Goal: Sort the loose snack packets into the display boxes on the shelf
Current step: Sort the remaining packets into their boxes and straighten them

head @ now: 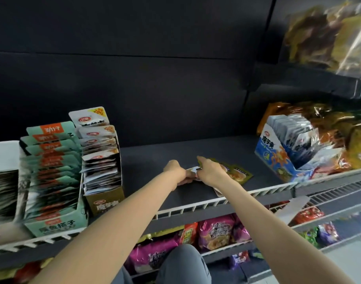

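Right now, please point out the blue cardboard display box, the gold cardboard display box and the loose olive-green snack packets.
blue cardboard display box (272, 155), head view, printed front panel.
gold cardboard display box (106, 203), head view, front panel.
loose olive-green snack packets (240, 173), head view, top packet's face.

1. One camera only, worn on the person's head, looking forward and down over both outstretched forearms.
2. It faces the dark shelf (196, 152) square on, close enough that its white wire rail (196, 206) crosses the middle of the view.
3. The wide lens bends the edges: display boxes at the left, bagged snacks at the right, lower shelves beneath.
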The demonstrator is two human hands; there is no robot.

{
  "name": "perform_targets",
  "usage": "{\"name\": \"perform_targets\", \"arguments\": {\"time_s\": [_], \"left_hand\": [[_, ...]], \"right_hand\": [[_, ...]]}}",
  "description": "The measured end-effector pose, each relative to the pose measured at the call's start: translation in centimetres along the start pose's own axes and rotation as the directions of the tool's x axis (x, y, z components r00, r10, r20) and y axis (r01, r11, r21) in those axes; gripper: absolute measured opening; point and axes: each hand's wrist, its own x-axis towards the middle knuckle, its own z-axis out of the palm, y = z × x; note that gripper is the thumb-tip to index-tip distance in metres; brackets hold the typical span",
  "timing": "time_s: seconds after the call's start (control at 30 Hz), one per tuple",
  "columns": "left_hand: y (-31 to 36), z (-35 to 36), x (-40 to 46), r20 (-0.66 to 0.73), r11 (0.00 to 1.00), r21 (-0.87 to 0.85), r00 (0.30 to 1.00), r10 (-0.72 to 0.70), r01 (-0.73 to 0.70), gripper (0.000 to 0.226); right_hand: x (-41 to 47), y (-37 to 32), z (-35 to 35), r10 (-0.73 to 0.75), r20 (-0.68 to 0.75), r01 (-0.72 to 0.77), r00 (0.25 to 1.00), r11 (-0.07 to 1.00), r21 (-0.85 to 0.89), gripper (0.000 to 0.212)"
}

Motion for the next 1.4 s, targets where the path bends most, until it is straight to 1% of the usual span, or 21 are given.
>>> {"name": "perform_targets", "arguments": {"time_s": [0.07, 0.1, 0.23, 0.37, 0.5, 0.57, 0.63, 0.67, 0.73, 0.8, 0.9, 0.93, 0.97, 1.03, 1.1, 1.17, 1.2, 1.23, 1.27, 1.33, 1.4], "left_hand": [[0.3, 0.0, -0.1, 0.014, 0.995, -0.096, 0.999, -0.038, 0.039, 0.037], [0.5, 0.1, -0.2, 0.004, 0.993, -0.103, 0.999, -0.048, 0.049, 0.037], [0.8, 0.7, -0.4, -0.084, 0.997, -0.014, 0.994, -0.076, 0.075, 0.029], [0.6, 0.7, -0.5, -0.128, 0.995, -0.010, 0.987, -0.101, 0.100, 0.017], [0.4, 0.7, -1.4, -0.043, 0.990, -0.081, 0.992, -0.119, 0.116, 0.020], [0.4, 1.1, -1.5, -0.008, 0.992, -0.078, 0.995, -0.104, 0.103, 0.017], [0.5, 1.5, -1.5, -0.053, 0.997, -0.032, 0.996, -0.075, 0.073, 0.008], [0.6, 1.5, -1.5, -0.090, 0.999, -0.001, 0.995, -0.051, 0.051, 0.009], [0.9, 1.2, -1.8, -0.157, 0.990, 0.123, 0.984, 0.085, -0.066, 0.014], [1.4, 0.1, -2.7, -0.188, 0.907, 0.336, 0.925, 0.329, -0.254, 0.012], [2.3, -3.0, -5.7, -0.140, 0.635, 0.634, 0.742, 0.656, -0.442, 0.011], [2.7, -4.1, -6.9, -0.110, 0.534, 0.705, 0.672, 0.732, -0.466, 0.011], [3.0, -5.3, -8.0, -0.090, 0.448, 0.757, 0.604, 0.792, -0.476, 0.011], [3.7, -8.0, -9.7, -0.060, 0.329, 0.809, 0.487, 0.871, -0.487, 0.009], [4.2, -10.6, -10.8, -0.035, 0.262, 0.825, 0.418, 0.908, -0.500, 0.009], [4.6, -13.5, -11.3, -0.067, 0.260, 0.831, 0.375, 0.925, -0.493, 0.014], [4.8, -14.9, -11.5, -0.107, 0.278, 0.841, 0.362, 0.926, -0.464, 0.023], [5.0, -16.4, -11.6, -0.152, 0.308, 0.858, 0.371, 0.916, -0.410, 0.033], [5.0, -17.9, -11.5, -0.188, 0.341, 0.877, 0.409, 0.893, -0.339, 0.043], [4.8, -20.6, -11.4, -0.216, 0.379, 0.901, 0.541, 0.813, -0.210, 0.053], [4.2, -22.3, -11.4, -0.174, 0.362, 0.919, 0.661, 0.730, -0.158, 0.051]], "right_hand": [[0.3, 0.1, 0.0, -0.012, -0.013, 0.012, 1.000, 1.000, -0.025, 0.064], [0.4, 0.3, 0.0, -0.013, -0.014, 0.012, 1.000, 0.999, -0.033, 0.065], [0.5, 0.7, -0.1, -0.002, -0.029, 0.000, 1.000, 0.996, -0.087, 0.072], [0.6, 1.2, -0.3, -0.007, -0.055, 0.005, 0.998, 0.999, -0.036, 0.075], [0.7, 1.5, -0.2, -0.016, -0.060, 0.015, 0.998, 0.999, -0.029, 0.073], [0.6, 1.8, 0.0, -0.016, -0.063, 0.015, 0.998, 1.000, -0.014, 0.071], [0.4, 1.9, -0.2, -0.025, -0.062, 0.025, 0.998, 1.000, -0.005, 0.071], [0.3, 1.9, -0.3, -0.038, -0.061, 0.037, 0.997, 0.999, -0.006, 0.072], [0.0, 1.7, -1.0, -0.078, -0.080, 0.077, 0.994, 0.997, -0.009, 0.075], [-0.4, 1.1, -1.6, -0.126, -0.150, 0.132, 0.981, 0.991, 0.032, 0.079], [-0.9, -0.5, -2.0, -0.175, -0.263, 0.220, 0.949, 0.964, 0.151, 0.083], [-1.0, -1.4, -2.1, -0.202, -0.306, 0.263, 0.931, 0.949, 0.173, 0.076], [-0.9, -2.3, -2.1, -0.233, -0.353, 0.309, 0.906, 0.935, 0.177, 0.060], [-1.2, -4.6, -2.3, -0.280, -0.421, 0.387, 0.863, 0.902, 0.193, 0.026], [-1.6, -7.2, -2.3, -0.320, -0.438, 0.448, 0.840, 0.865, 0.227, 0.019], [-2.0, -9.8, -2.2, -0.350, -0.486, 0.491, 0.801, 0.848, 0.200, 0.026], [-2.1, -11.1, -2.3, -0.347, -0.520, 0.504, 0.780, 0.841, 0.195, 0.030], [-2.3, -12.3, -2.3, -0.333, -0.552, 0.513, 0.764, 0.833, 0.207, 0.032], [-2.3, -13.4, -2.4, -0.315, -0.578, 0.521, 0.753, 0.822, 0.231, 0.034], [-2.1, -15.4, -2.6, -0.284, -0.607, 0.547, 0.742, 0.781, 0.303, 0.031], [-1.7, -17.0, -2.8, -0.268, -0.603, 0.582, 0.751, 0.700, 0.414, 0.027]]}}
